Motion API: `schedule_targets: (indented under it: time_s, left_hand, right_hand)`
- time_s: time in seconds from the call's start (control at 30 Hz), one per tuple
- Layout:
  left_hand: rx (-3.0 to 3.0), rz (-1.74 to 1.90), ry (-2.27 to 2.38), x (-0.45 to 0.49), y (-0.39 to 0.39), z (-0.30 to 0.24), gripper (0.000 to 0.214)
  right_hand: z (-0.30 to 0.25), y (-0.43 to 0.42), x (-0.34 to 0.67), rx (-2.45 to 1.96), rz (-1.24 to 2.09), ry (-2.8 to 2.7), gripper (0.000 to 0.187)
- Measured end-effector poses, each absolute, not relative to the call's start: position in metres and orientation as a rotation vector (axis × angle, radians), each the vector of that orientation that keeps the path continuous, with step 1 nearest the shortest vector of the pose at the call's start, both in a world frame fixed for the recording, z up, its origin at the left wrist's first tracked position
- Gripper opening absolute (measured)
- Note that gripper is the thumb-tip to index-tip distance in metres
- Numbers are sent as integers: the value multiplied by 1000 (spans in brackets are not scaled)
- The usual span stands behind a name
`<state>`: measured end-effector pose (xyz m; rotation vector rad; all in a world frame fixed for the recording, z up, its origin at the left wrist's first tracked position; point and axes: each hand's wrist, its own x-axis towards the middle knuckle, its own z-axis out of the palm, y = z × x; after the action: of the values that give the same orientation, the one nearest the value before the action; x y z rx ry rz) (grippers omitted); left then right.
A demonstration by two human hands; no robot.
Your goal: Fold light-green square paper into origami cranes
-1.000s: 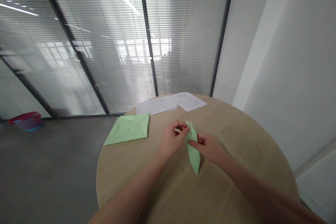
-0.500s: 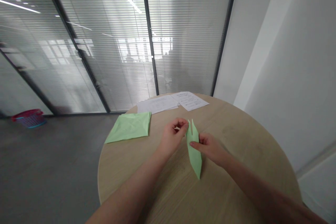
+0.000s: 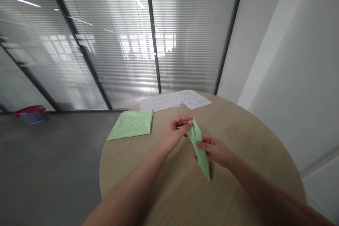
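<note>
"What's changing up close?"

"The folded green piece [image 3: 203,160] is slanting more than a second ago, its lower tip swinging rightward, and the right hand [image 3: 217,152] is now showing fingers past its left edge."

"How are the hands holding it?"

"The left hand [image 3: 172,132] is pinching its forked upper end; the right is gripping its middle between thumb and fingers."

"And around them?"

"They're working over a round wooden table [image 3: 246,148]. A flat green sheet [image 3: 132,123] is lying to the left, and printed white papers [image 3: 161,102] are lying near the far edge. Beyond, a red-and-blue basket [image 3: 33,114] is standing on the grey floor [image 3: 53,159], and dark-framed panels with blinds [image 3: 190,60] are rising behind."
</note>
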<state>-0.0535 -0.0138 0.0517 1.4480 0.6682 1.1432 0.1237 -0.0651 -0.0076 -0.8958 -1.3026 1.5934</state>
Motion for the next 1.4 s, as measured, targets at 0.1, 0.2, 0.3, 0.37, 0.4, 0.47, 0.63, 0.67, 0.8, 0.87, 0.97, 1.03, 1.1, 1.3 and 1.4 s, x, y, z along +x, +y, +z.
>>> schedule_targets:
  time_s: [0.1,0.2,0.3,0.37,0.4,0.47,0.63,0.67,0.8,0.87,0.97,1.03,1.1,1.3,1.4]
  left_hand:
    - [1439,1133,680,-53,-14,53,23]
    - [1435,1117,683,-54,-13,54,18]
    - [1433,1107,688,-54,-12,54,14]
    - [1438,1109,695,-55,-10,53,13]
    - [1445,1110,698,-55,-10,53,13]
    - [1467,1113,696,-56,-10,53,12]
    - [1571,1084,695,-59,-9,54,9]
    - [1594,1072,685,-60,-9,54,9]
    - [1643,1013,632,-66,-5,54,17]
    - [1640,994,629,-67,-3,53,20]
    - [1619,985,639,-68,0,52,21]
    - [1609,978,642,-68,1,51,19]
    - [1602,975,637,-68,1,51,17]
    - [1588,937,626,-70,1,52,17]
    - [1613,915,624,-71,3,51,15]
  right_hand:
    - [-8,-65,125,-897,1614,-1293,51]
    - [-8,-64,128,-914,1607,-1301,52]
    - [-7,-64,130,-919,1575,-1352,51]
    - [-6,-63,132,-924,1566,-1385,51]
    - [-6,-63,133,-929,1569,-1399,51]
    - [-4,-64,134,-946,1579,-1411,51]
    - [-1,-65,135,-994,1582,-1393,53]
    - [-1,-65,135,-1001,1575,-1392,53]
    - [2,-66,136,-1042,1537,-1402,51]
    - [4,-66,137,-1059,1523,-1412,50]
    - [5,-66,137,-1068,1514,-1427,49]
    - [5,-66,137,-1078,1518,-1431,49]
    - [6,-67,137,-1081,1524,-1428,49]
    - [5,-67,138,-1047,1523,-1456,48]
    - [4,-66,139,-1035,1529,-1467,45]
